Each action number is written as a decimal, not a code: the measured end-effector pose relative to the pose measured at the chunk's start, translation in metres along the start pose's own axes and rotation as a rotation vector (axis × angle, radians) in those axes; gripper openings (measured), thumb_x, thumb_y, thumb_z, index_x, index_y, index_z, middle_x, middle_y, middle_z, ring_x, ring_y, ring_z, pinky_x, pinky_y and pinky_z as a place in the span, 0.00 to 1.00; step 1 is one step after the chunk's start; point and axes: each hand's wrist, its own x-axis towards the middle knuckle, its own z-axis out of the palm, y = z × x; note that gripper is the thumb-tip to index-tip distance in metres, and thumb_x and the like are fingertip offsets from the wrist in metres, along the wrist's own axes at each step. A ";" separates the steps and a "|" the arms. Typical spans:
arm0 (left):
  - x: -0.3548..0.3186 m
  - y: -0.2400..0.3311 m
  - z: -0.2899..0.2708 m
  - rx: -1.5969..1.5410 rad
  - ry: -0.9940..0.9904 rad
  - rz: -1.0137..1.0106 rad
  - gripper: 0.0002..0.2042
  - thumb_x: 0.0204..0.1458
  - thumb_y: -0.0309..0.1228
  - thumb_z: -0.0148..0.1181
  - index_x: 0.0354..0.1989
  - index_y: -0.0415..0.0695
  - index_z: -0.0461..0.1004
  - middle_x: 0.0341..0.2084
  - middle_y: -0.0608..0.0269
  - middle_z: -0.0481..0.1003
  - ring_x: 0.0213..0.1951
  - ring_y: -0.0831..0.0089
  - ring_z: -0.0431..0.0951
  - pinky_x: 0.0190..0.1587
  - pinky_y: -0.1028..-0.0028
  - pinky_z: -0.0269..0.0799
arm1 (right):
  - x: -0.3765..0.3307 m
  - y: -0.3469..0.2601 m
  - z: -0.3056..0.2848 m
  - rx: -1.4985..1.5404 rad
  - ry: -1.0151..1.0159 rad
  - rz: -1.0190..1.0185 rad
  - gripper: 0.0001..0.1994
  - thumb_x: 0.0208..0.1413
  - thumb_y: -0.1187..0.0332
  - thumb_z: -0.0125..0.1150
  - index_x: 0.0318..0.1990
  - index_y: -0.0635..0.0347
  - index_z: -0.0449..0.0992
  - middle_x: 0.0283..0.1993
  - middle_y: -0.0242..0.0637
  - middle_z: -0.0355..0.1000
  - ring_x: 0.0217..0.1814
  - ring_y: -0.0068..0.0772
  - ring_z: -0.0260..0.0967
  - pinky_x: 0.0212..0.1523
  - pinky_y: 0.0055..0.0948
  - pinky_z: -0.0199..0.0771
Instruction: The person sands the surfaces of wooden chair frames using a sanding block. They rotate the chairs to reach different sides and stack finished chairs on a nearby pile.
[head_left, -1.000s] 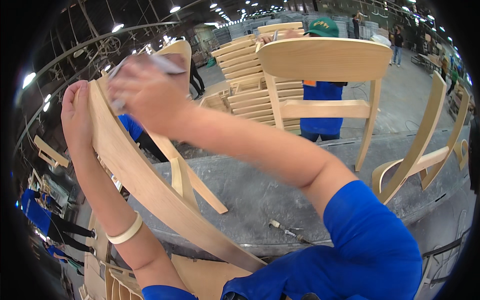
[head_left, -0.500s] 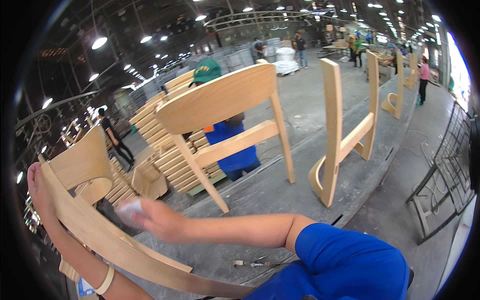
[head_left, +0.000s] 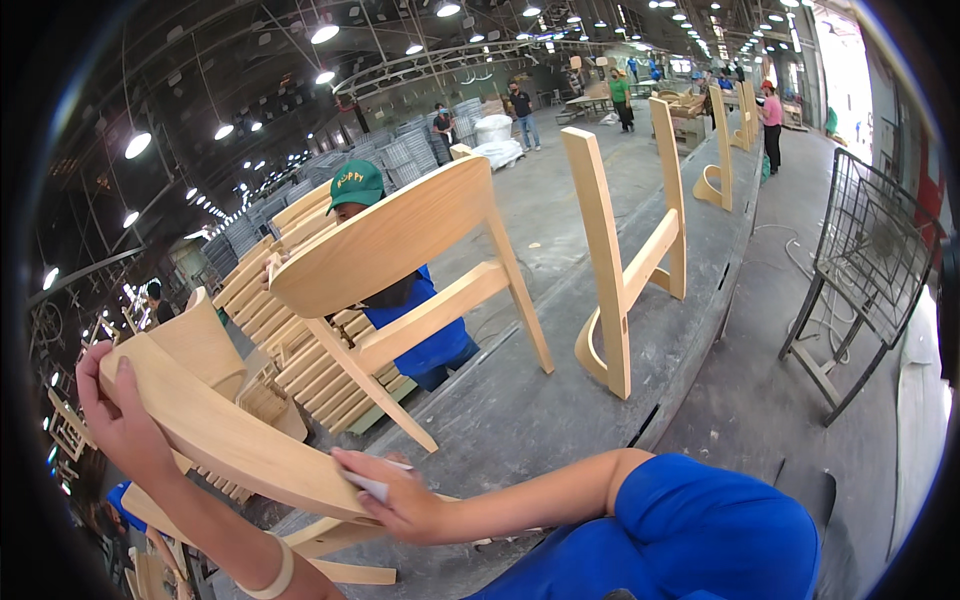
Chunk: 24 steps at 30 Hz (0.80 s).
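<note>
A long grey workbench [head_left: 600, 400] is seen in a lit factory hall. At its near left corner, a curved pale wooden chair back [head_left: 230, 435] is gripped at its upper end by the left hand [head_left: 120, 420]; a folded sandpaper piece [head_left: 375, 483] is pressed on its smooth edge by the right hand [head_left: 400, 495].

Far back on the floor, left of centre, a bulging white sack [head_left: 494, 129] stands upright beside a person in dark clothes, with a flatter white bundle [head_left: 497, 152] lying just in front of it. No labels, signs or screens can be made out anywhere else in the hall.
</note>
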 end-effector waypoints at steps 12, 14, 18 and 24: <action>-0.106 0.112 0.082 -0.757 -0.537 0.254 0.17 0.43 0.28 0.68 0.41 0.42 0.69 0.34 0.59 0.72 0.38 0.68 0.72 0.43 0.70 0.68 | -0.106 0.096 -0.067 0.238 0.311 0.059 0.20 0.67 0.65 0.35 0.57 0.70 0.66 0.54 0.43 0.70 0.58 0.35 0.66 0.59 0.33 0.63; -0.117 0.129 0.098 -0.709 -0.599 0.359 0.17 0.42 0.29 0.68 0.39 0.42 0.70 0.34 0.57 0.72 0.38 0.65 0.72 0.43 0.70 0.67 | -0.125 0.113 -0.076 0.190 0.412 0.175 0.19 0.68 0.64 0.35 0.57 0.69 0.65 0.52 0.40 0.71 0.54 0.32 0.67 0.56 0.31 0.65; -0.139 0.158 0.119 -0.781 -0.604 0.473 0.15 0.41 0.32 0.69 0.36 0.43 0.71 0.32 0.56 0.72 0.37 0.56 0.71 0.42 0.64 0.65 | -0.159 0.144 -0.085 0.266 0.455 0.219 0.19 0.67 0.68 0.32 0.63 0.64 0.55 0.57 0.39 0.64 0.56 0.30 0.64 0.55 0.28 0.65; -0.143 0.140 0.118 -0.782 -0.779 0.453 0.16 0.44 0.32 0.65 0.41 0.42 0.72 0.38 0.54 0.72 0.44 0.58 0.71 0.46 0.64 0.66 | -0.166 0.151 -0.080 0.239 0.480 0.253 0.18 0.68 0.63 0.34 0.53 0.67 0.67 0.47 0.39 0.71 0.49 0.30 0.68 0.51 0.28 0.67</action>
